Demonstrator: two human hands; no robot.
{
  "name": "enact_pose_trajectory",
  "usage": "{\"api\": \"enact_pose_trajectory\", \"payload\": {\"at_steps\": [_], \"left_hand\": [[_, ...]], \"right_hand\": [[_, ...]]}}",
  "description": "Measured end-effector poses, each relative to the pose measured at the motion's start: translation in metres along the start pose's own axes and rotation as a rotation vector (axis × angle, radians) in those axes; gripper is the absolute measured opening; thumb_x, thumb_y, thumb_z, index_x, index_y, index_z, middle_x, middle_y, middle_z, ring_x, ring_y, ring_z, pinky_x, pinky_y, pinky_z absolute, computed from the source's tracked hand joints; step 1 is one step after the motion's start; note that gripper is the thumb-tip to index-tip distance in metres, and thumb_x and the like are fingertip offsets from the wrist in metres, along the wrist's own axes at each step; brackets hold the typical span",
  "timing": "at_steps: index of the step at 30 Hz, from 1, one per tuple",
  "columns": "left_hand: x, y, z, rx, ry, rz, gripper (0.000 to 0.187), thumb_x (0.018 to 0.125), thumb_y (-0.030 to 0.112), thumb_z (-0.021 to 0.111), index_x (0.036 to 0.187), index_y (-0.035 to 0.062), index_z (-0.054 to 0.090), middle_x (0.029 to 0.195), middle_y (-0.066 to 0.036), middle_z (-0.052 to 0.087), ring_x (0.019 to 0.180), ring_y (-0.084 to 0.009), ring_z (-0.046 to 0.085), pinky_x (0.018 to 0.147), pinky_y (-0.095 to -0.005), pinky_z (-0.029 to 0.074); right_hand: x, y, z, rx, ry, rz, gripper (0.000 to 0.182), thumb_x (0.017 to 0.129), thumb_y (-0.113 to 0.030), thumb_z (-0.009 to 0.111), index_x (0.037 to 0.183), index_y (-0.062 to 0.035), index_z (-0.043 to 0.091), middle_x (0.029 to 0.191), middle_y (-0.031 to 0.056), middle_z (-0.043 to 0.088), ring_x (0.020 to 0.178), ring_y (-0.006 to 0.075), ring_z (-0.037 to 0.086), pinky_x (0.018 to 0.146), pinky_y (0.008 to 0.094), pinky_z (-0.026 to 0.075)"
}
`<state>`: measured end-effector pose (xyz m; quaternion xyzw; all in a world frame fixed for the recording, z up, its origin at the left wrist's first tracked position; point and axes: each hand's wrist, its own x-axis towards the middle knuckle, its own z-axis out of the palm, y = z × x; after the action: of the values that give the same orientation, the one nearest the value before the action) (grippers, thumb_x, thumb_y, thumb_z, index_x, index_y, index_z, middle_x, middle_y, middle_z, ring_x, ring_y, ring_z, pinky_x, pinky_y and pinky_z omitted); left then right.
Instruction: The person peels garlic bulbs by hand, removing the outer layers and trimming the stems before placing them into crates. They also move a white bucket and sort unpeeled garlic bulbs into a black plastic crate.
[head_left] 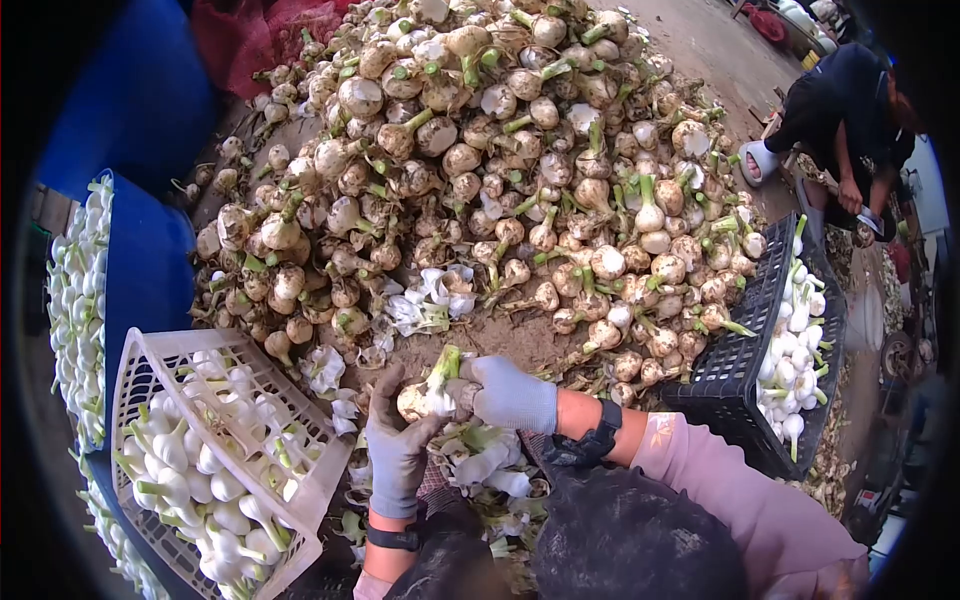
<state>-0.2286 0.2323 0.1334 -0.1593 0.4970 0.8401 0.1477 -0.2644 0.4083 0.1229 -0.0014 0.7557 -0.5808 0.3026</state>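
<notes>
A partly peeled garlic bulb (414, 403) with a cut green stem (442, 366) is between my hands, low in the middle of the head view. My left hand (396, 455), in a soiled grey glove, cups it from the left with thumb and fingers round it. From the right, my right hand (512, 394), gloved too, has its fingers closed on the bulb's outer skin beside the stem; its fingertips are partly hidden. White peelings (490, 465) lie below my hands, and more skins (430, 300) lie just beyond them.
A large heap of unpeeled garlic (460, 160) fills the ground ahead. Peeled bulbs fill a white crate (190, 345) at left, a black crate (730, 320) at right and a blue container (145, 260). Another person (840, 120) works at the upper right.
</notes>
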Motion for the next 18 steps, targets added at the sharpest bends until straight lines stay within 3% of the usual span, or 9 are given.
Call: {"api": "enact_pose_trajectory", "payload": {"at_steps": [2,4,6,8,10,12,13,16,18], "left_hand": [[0.001,0.002,-0.006,-0.200,-0.025,-0.058,0.071,0.078,0.020,0.075,0.138,0.0079,0.041,0.109,-0.005,0.060,0.082,-0.0121,0.058,0.059,-0.0202,0.046],[0.001,-0.003,-0.017,-0.509,0.018,-0.224,0.071,0.079,0.022,0.075,0.139,0.0094,0.040,0.110,-0.003,0.061,0.083,-0.0116,0.058,0.058,-0.0199,0.045],[-0.001,-0.005,-0.015,-0.484,0.053,-0.229,0.073,0.081,0.033,0.072,0.140,0.0098,0.037,0.111,-0.004,0.058,0.086,-0.0125,0.059,0.063,-0.0206,0.048],[-0.003,0.000,-0.009,-0.347,-0.056,-0.085,0.079,0.079,0.024,0.074,0.144,0.0117,0.031,0.119,-0.005,0.055,0.088,-0.0124,0.058,0.065,-0.0198,0.048],[-0.001,-0.003,-0.004,0.102,-0.022,-0.025,0.084,0.073,0.000,0.070,0.145,0.0081,0.028,0.127,-0.006,0.047,0.090,-0.0134,0.058,0.069,-0.0224,0.051],[-0.003,-0.003,0.001,0.181,-0.016,-0.016,0.071,0.081,0.011,0.068,0.142,0.0054,0.031,0.121,-0.008,0.052,0.090,-0.0155,0.060,0.073,-0.0258,0.053],[-0.003,-0.003,-0.001,0.183,-0.010,-0.021,0.071,0.081,0.011,0.068,0.142,0.0054,0.031,0.121,-0.008,0.052,0.090,-0.0155,0.060,0.073,-0.0258,0.053],[-0.004,-0.010,-0.020,-0.164,-0.008,-0.228,0.050,0.097,0.035,0.049,0.136,0.0039,0.041,0.117,-0.012,0.058,0.098,-0.0167,0.058,0.083,-0.0285,0.049],[0.004,-0.015,-0.021,0.326,0.140,0.143,0.045,0.100,0.030,0.046,0.134,0.0017,0.042,0.108,-0.011,0.060,0.094,-0.0171,0.060,0.080,-0.0280,0.050]], "right_hand": [[-0.001,-0.006,0.000,-0.256,0.030,-0.089,0.028,0.083,-0.026,0.061,0.092,0.0009,0.061,0.074,0.0187,0.066,0.068,0.0354,0.065,0.063,0.0423,0.051],[-0.002,-0.016,0.001,-0.723,0.081,-0.277,0.030,0.081,-0.025,0.064,0.100,-0.0022,0.059,0.077,0.0172,0.066,0.073,0.0371,0.064,0.068,0.0444,0.051],[0.003,-0.001,0.007,-0.735,0.075,-0.305,0.038,0.080,-0.027,0.066,0.110,-0.0047,0.058,0.077,0.0170,0.065,0.076,0.0381,0.064,0.072,0.0442,0.051],[0.006,0.014,0.011,-0.370,0.239,-0.406,0.045,0.081,-0.029,0.069,0.115,-0.0038,0.057,0.080,0.0203,0.065,0.077,0.0378,0.065,0.073,0.0396,0.052],[0.012,0.016,0.004,0.075,-0.023,-0.144,0.041,0.083,-0.021,0.070,0.116,-0.0006,0.058,0.086,0.0166,0.068,0.077,0.0281,0.067,0.072,0.0329,0.052],[0.016,0.027,0.006,0.592,-0.169,0.061,0.030,0.084,-0.008,0.067,0.112,0.0019,0.061,0.092,0.0088,0.069,0.077,0.0166,0.065,0.070,0.0295,0.051],[0.015,0.027,0.005,0.572,-0.167,0.140,0.024,0.085,-0.001,0.064,0.108,0.0029,0.062,0.094,0.0033,0.068,0.080,0.0090,0.061,0.072,0.0272,0.051],[0.004,0.015,0.000,0.504,-0.194,0.090,0.026,0.084,-0.002,0.064,0.109,0.0018,0.062,0.095,0.0045,0.068,0.083,0.0093,0.060,0.076,0.0269,0.050],[-0.016,-0.018,-0.010,0.333,-0.298,0.113,0.026,0.085,-0.010,0.068,0.108,0.0005,0.064,0.096,0.0061,0.069,0.086,0.0082,0.059,0.080,0.0280,0.048]]}}
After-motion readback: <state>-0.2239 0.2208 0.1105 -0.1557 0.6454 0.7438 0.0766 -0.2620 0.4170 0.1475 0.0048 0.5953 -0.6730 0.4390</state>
